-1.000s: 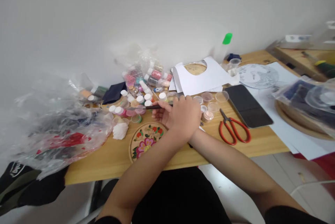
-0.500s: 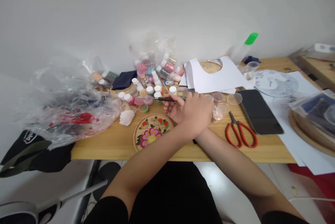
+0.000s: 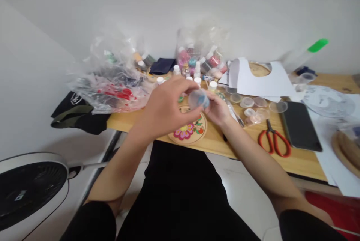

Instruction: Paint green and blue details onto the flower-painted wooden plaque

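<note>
In front of me my left hand (image 3: 164, 107) curls its thumb and fingers around a small clear plastic cup (image 3: 196, 99) with something blue in it. My right hand (image 3: 218, 109) meets the cup's right side, its fingers closed against it and partly hidden behind it. The cup is blurred. Beneath my left hand lies a round wooden board (image 3: 185, 139) painted with a pink flower, red blossoms and green leaves, its upper part covered by the hand. The paintbrush seen before cannot be made out.
White-capped paint bottles (image 3: 213, 86) and bagged jars (image 3: 213, 60) stand behind my hands. To the right are plastic cups and lids (image 3: 260, 102), red-handled pliers (image 3: 274, 143), a phone (image 3: 300, 126) and cut white paper (image 3: 261, 85). A crumpled plastic bag (image 3: 120, 91) lies left, near a fan (image 3: 30, 192).
My left hand has uncrossed from over my right arm and come left with the small cup. My right hand, which held a paintbrush, has shifted to the cup. The camera view has turned left.
</note>
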